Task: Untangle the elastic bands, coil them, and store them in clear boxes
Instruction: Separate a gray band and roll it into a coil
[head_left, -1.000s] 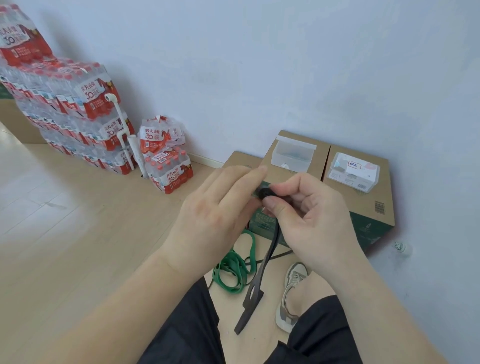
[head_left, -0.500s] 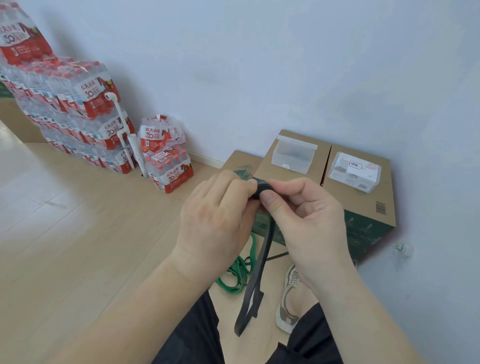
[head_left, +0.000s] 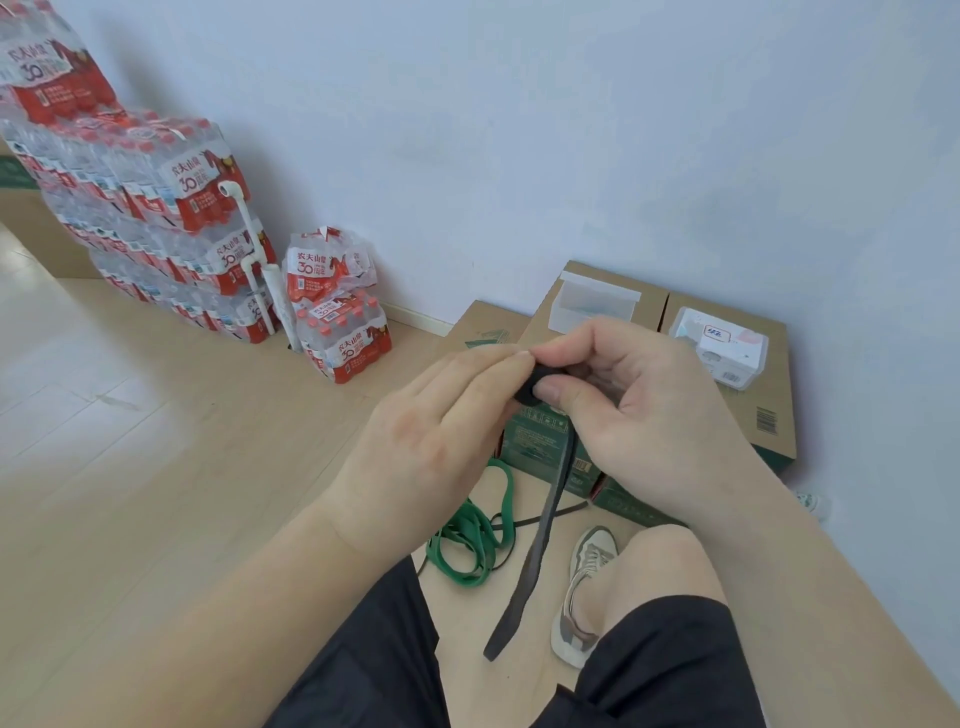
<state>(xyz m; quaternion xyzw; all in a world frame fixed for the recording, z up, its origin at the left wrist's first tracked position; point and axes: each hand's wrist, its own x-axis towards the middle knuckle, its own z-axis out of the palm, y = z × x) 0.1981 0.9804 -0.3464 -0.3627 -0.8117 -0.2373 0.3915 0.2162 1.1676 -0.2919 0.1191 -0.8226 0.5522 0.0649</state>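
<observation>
**Hidden or unclear.** Black band (head_left: 540, 545): the wound end is a small dark roll, almost wholly covered by fingertips. Left hand (head_left: 431, 431): thumb hidden under the hand. Thin dark band (head_left: 563, 508) on the floor (head_left: 156, 467): only a short strip shows behind the hanging tail. Right box (head_left: 719, 348): a white label and pale contents, not readable. Person: forearms, dark shorts, one knee and one shoe (head_left: 584, 597) show, the rest is cut off.

**Black band.** Held in the air in front of the cartons (head_left: 769, 405), above the floor. The roll is at the top. The free tail hangs with its long axis near vertical, slanting down and slightly left. Its end lies between the knees and is turned partly edge-on.

**Hands.** Right hand (head_left: 639, 410): thumb and forefinger pinch the roll, the other fingers curled behind. Left hand: fingers lightly bent, tips against the roll from the left. Whether they grasp it cannot be told.

**Other items.** Green band (head_left: 475, 535): a loose heap of loops on the floor, just left of the tail. Left box (head_left: 592, 306): clear, on a carton, partly behind the right hand. Bottle packs (head_left: 156, 234): stacked along the wall at far left.
</observation>
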